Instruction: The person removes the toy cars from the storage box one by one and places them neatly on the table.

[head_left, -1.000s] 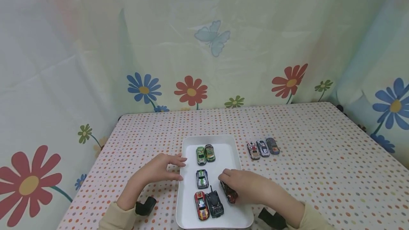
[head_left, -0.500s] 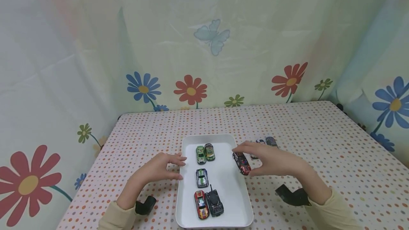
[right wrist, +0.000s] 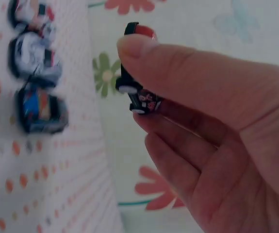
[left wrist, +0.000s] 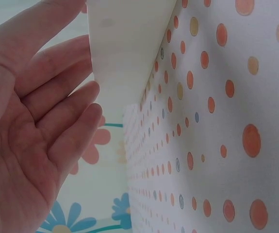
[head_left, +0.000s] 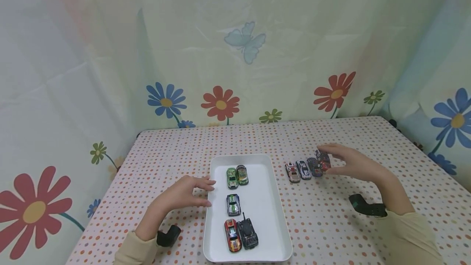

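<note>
Left of centre in the head view, my left hand [head_left: 182, 194] rests with relaxed, straight fingers against the white tray's [head_left: 265, 199] left rim. Further back, centre right, my right hand [head_left: 353, 166] pinches a red toy car [head_left: 324, 161] just beside three parked cars [head_left: 303, 170].

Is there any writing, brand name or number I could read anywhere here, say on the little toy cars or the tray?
No text can be read in any view.
Red toy car pinched in the right hand: bright markings, too blurred to read.
Three cars in a row on the table: coloured patches only, too small.
Five cars in the white tray: decals too small to make out.
Left hand rests at the tray's edge; nothing written there.
</note>
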Available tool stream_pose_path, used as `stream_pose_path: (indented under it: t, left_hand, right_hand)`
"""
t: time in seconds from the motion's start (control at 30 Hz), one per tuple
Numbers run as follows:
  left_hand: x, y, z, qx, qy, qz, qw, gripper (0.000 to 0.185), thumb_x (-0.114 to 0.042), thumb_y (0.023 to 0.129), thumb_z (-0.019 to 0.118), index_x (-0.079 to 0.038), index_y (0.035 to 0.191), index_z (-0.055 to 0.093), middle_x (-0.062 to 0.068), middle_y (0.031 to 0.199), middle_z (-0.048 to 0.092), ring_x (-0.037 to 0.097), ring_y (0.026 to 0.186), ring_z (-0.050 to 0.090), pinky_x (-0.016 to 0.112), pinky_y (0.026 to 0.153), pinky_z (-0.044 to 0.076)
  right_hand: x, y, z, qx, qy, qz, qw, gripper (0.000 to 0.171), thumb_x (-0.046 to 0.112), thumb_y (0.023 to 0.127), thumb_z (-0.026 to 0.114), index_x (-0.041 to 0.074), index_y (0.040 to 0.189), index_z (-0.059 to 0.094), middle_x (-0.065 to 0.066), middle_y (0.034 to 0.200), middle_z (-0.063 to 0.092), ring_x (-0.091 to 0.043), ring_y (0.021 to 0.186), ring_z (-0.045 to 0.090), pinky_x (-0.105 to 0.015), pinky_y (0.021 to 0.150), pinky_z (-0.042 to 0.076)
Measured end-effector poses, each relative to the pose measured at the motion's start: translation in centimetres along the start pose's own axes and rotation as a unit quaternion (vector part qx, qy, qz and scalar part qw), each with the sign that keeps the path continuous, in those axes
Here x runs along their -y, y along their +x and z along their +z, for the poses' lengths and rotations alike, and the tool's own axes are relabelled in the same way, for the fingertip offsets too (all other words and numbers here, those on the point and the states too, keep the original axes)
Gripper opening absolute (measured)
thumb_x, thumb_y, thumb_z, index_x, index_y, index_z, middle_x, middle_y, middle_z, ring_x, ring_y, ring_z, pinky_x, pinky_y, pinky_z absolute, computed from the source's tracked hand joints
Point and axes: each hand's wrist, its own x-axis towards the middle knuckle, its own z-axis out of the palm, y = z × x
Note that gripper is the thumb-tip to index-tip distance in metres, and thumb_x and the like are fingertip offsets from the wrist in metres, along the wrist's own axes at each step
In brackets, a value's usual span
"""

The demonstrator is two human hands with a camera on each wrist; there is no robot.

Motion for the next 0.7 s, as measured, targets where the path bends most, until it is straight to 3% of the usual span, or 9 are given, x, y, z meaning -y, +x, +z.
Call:
stream_pose_path:
  t: [0.27,0.5,0.7]
  left_hand:
    - [0.1,-0.1,0.0,0.003,0.003,0.001,1.0000,0.040,-0.026,0.075,0.079,-0.006,0.109,0.070,0.003,0.126,0.058,0.024,0.128,0.040,0.042,0.098,0.039]
    - [0.0,0.0,0.0,0.002,0.006,0.007,1.0000,0.040,-0.025,0.075,0.079,-0.005,0.109,0.070,0.003,0.125,0.058,0.023,0.128,0.040,0.042,0.098,0.040]
    - [0.1,0.1,0.0,0.000,0.005,0.006,1.0000,0.040,-0.025,0.075,0.079,-0.005,0.109,0.070,0.004,0.125,0.059,0.023,0.128,0.040,0.042,0.098,0.039]
  right_hand:
    - [-3.3,0.1,1.4,-0.002,-0.010,0.051,0.999,0.070,0.013,0.079,0.075,-0.012,0.134,0.040,-0.037,0.133,0.034,-0.056,0.121,0.028,-0.067,0.092,0.029]
    - [-4.8,0.3,2.3,-0.021,-0.006,0.067,0.998,0.041,0.002,0.089,0.057,-0.013,0.127,0.048,-0.034,0.126,0.045,-0.051,0.114,0.042,-0.059,0.091,0.039]
    - [-5.2,0.6,2.5,-0.031,-0.024,0.068,0.997,0.040,0.003,0.090,0.059,-0.012,0.125,0.050,-0.033,0.123,0.049,-0.050,0.111,0.046,-0.059,0.088,0.041]
